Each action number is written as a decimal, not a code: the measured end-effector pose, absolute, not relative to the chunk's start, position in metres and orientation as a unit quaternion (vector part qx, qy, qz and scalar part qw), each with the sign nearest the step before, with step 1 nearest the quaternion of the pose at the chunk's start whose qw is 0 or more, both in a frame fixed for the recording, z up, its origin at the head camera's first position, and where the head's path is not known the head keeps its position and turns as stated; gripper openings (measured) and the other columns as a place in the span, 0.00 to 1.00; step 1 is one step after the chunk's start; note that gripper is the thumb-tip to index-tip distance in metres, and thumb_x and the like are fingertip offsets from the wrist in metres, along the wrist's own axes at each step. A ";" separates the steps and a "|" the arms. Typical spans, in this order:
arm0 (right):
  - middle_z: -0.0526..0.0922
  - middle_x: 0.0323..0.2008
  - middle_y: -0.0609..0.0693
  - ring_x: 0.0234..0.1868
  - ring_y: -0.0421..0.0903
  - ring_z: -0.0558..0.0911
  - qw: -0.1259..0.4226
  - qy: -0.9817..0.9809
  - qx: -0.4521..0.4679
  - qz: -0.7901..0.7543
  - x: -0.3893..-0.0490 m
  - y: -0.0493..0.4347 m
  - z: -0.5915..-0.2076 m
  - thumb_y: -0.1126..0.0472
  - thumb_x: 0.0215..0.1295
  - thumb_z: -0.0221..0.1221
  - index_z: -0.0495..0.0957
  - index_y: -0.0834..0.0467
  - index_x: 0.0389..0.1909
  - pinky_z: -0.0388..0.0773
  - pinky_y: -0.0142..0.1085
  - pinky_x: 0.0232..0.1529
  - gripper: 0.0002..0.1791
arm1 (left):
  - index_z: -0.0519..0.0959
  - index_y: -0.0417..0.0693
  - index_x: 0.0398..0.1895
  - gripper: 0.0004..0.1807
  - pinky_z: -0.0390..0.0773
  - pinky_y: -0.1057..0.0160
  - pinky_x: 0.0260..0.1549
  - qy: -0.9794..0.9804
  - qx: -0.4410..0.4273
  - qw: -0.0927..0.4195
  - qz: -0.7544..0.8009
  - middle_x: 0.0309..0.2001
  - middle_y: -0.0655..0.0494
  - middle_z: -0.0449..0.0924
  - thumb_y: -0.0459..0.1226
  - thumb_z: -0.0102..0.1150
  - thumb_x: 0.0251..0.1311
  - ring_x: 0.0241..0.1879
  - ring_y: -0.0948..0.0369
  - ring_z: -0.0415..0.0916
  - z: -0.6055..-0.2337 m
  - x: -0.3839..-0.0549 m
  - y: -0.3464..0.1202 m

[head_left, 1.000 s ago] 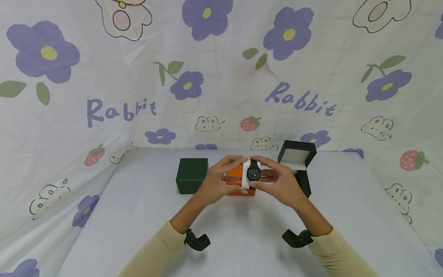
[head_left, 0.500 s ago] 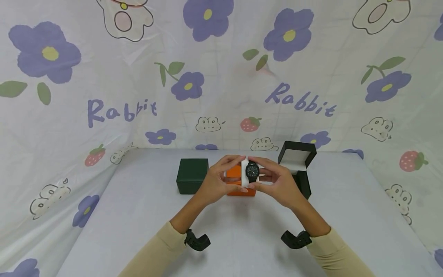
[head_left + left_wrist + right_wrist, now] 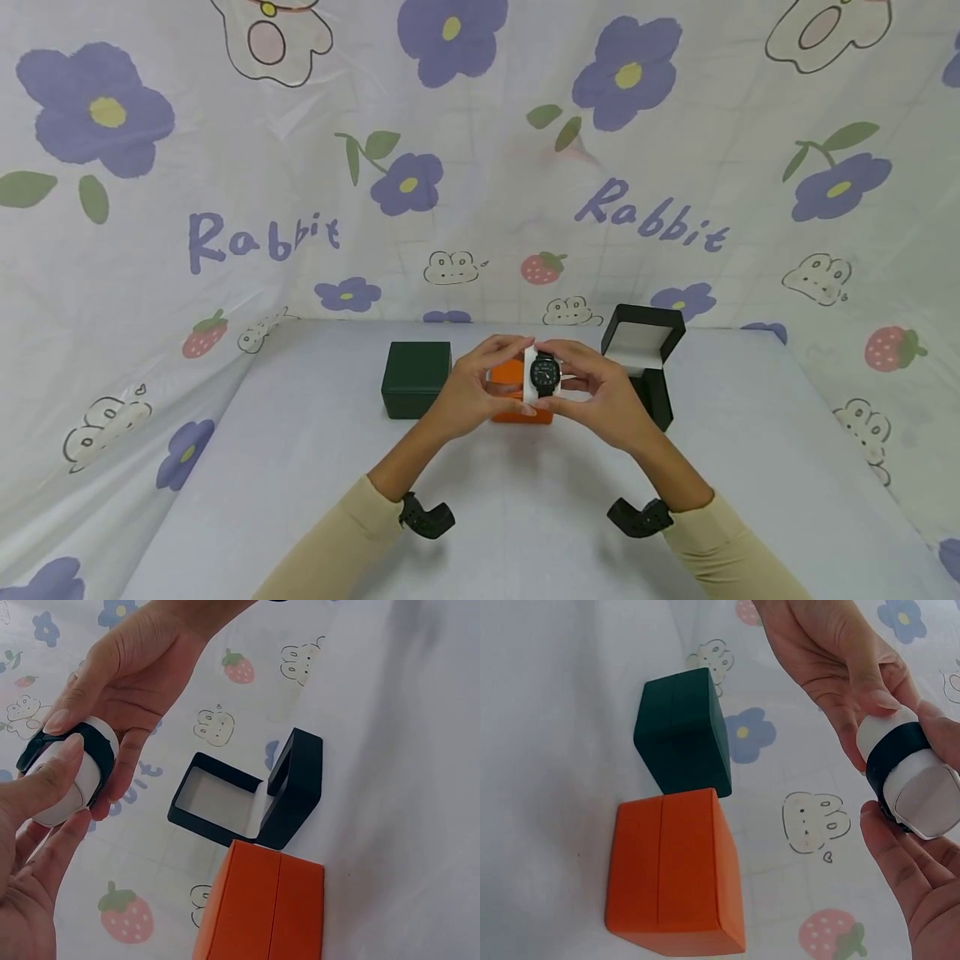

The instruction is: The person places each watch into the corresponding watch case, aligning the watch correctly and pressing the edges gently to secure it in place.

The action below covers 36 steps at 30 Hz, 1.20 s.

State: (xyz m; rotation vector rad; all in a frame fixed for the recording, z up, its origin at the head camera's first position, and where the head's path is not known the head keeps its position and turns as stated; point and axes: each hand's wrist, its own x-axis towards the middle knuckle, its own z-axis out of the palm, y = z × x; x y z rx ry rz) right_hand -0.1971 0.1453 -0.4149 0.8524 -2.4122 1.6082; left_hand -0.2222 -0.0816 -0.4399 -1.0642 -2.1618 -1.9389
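In the head view a black-strapped wristwatch [image 3: 545, 373] with a square dark face sits around a white watch cushion [image 3: 529, 379], held up over the table between both hands. My left hand [image 3: 474, 390] pinches the cushion's left side between fingers and thumb. From the right, my right hand [image 3: 606, 398] grips the watch and cushion at top and bottom. The right wrist view shows the dark strap [image 3: 900, 754] wrapped round the white cushion [image 3: 881, 729]. Behind the hands stands a shut orange box [image 3: 510, 373], partly hidden.
A shut dark green box [image 3: 417, 379] stands left of the orange one. To the right, a black box [image 3: 643, 315] has its lid raised, showing a pale lining; the right hand covers part of it. A patterned curtain [image 3: 495, 233] hangs behind the white table [image 3: 495, 517].
The watch has shifted slightly left, closer to the left hand, and its lower strap end is less visible. My right hand moved a little left with it. The boxes stayed put.
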 end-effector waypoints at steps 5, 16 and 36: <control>0.74 0.68 0.53 0.56 0.52 0.81 0.064 -0.803 0.289 0.518 -0.198 0.146 -0.415 0.70 0.54 0.75 0.72 0.56 0.71 0.83 0.43 0.55 0.41 | 0.71 0.51 0.73 0.46 0.85 0.59 0.46 -0.697 -0.342 0.026 -0.630 0.66 0.54 0.71 0.26 0.78 0.46 0.67 0.55 0.69 -0.440 -0.222 -0.081; 0.72 0.69 0.52 0.61 0.52 0.79 0.113 -0.821 0.328 0.454 -0.195 0.160 -0.420 0.66 0.49 0.79 0.64 0.52 0.75 0.85 0.49 0.50 0.52 | 0.73 0.59 0.72 0.45 0.85 0.57 0.47 -0.680 -0.344 0.013 -0.647 0.66 0.55 0.70 0.27 0.77 0.49 0.64 0.56 0.71 -0.447 -0.224 -0.079; 0.73 0.65 0.58 0.58 0.54 0.81 0.102 -0.820 0.306 0.474 -0.192 0.191 -0.416 0.72 0.47 0.77 0.69 0.58 0.72 0.79 0.31 0.56 0.48 | 0.71 0.58 0.73 0.46 0.86 0.59 0.46 -0.687 -0.338 0.003 -0.644 0.67 0.55 0.67 0.30 0.79 0.49 0.64 0.54 0.71 -0.449 -0.226 -0.048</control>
